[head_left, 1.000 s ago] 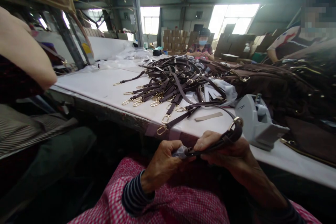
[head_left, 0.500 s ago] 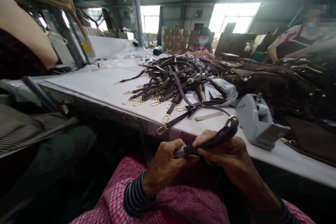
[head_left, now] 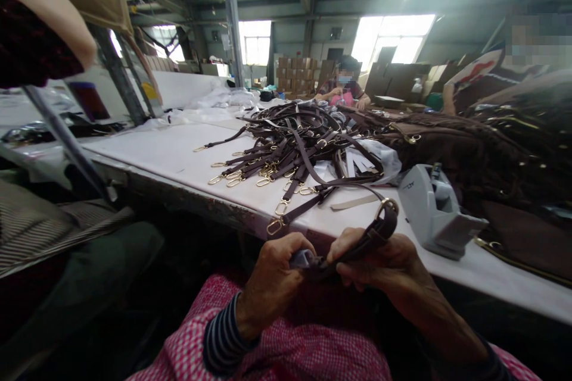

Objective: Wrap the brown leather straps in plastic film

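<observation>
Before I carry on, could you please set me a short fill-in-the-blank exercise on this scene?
1. Of the right hand and left hand, the one nearer the ring on the held strap is the ____ one.
2. The clips on the piled straps are coloured ____.
3. The cuff at the left wrist is patterned with ____.
4. The grey device stands on a table whose top is coloured ____.

Missing words: right; gold; stripes; white.

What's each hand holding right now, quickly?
Left hand: closed on a small greyish piece, exactly what is unclear.
Right hand: closed on a dark strap.
</observation>
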